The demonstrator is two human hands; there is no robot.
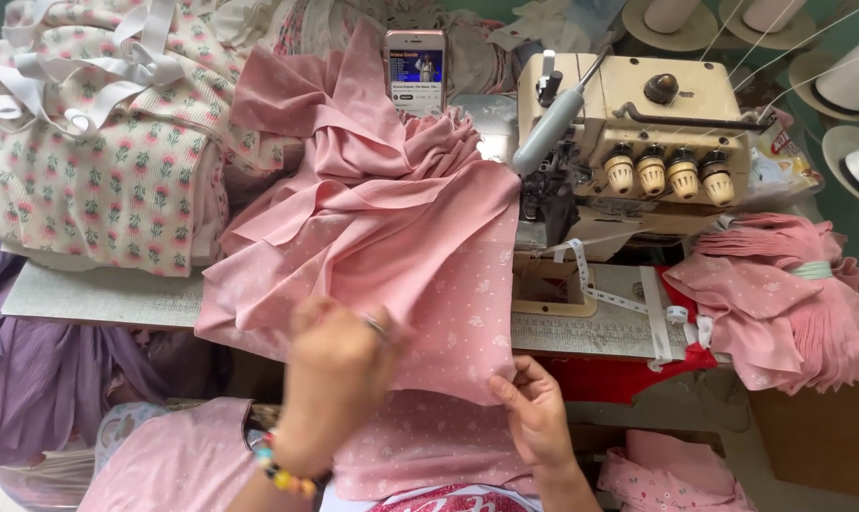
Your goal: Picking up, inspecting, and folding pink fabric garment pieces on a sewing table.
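Between my hands lies the pink dotted fabric [429,275], draped off the tabletop [98,296]. Left hand [339,374] pinches it closed; right hand [533,412] grips its lower edge. Soft, light, floppy, I judge; best held at the hem, short of the overlock machine [638,142].

The pink fabric [391,237] — soft pink, scattered with small white flowers and dots, partly fine-ribbed — is lying bunched and folded across the desk [98,294], just left of the sewing machine. Its upper part is piling into gathered pleats, while its lower edge is hanging over the desk's front — creased, draping toward the person's lap.
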